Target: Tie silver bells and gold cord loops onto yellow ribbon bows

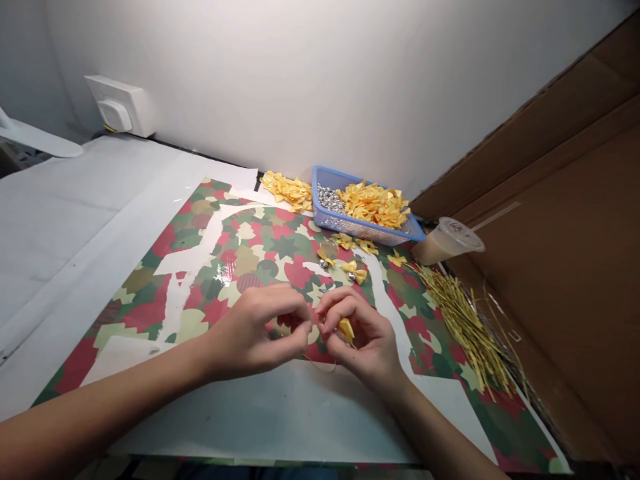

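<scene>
My left hand [255, 331] and my right hand [357, 331] meet fingertip to fingertip just above the patterned paper [235, 260], both closed in a pinch. A small yellow ribbon bow [346, 329] sits in the fingers of my right hand. A thin gold wire tie [320, 365] loops out below the two hands; my left fingertips pinch near its end. Three finished yellow bows with silver bells [345, 263] lie on the paper just beyond my hands.
A blue basket [367, 230] at the back holds yellow bows and silver bells, with a loose pile of bows [289, 189] to its left. A bundle of gold wire ties [463, 320] lies at the right beside a lidded drink cup [447, 241]. Brown cardboard [565, 267] walls the right side.
</scene>
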Motion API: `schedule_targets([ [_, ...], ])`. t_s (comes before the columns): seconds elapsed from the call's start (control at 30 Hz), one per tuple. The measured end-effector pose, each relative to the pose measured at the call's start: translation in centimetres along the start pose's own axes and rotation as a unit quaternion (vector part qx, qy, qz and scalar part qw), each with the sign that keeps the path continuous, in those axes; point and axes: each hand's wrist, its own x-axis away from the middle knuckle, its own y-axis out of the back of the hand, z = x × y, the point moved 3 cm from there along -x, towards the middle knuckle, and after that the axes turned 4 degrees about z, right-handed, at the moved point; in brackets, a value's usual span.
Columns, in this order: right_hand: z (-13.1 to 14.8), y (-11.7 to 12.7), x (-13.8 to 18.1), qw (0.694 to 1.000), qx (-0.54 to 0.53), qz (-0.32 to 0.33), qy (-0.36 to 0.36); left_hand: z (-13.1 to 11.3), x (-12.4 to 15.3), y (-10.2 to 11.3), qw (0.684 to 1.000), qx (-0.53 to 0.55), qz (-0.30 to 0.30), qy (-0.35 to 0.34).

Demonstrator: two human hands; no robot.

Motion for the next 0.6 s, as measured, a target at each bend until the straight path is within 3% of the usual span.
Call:
schedule_targets([
  [0.17,-0.3,0.7,0.0,0.999,0.016,-0.032,0.007,0.4,-0.2,0.9,0.996,0.039,-0.028,0.078],
  [0.43,-1.0,1.6,-0.3,0.998,0.009,-0.062,-0.011,0.7,-0.3,1.8,0.992,0.045,-0.056,0.101],
  [0.6,-1.6,1.2,-0.2,0.999,-0.044,-0.016,-0.017,0.7,-0.3,1.6,0.993,0.050,-0.042,0.102],
])
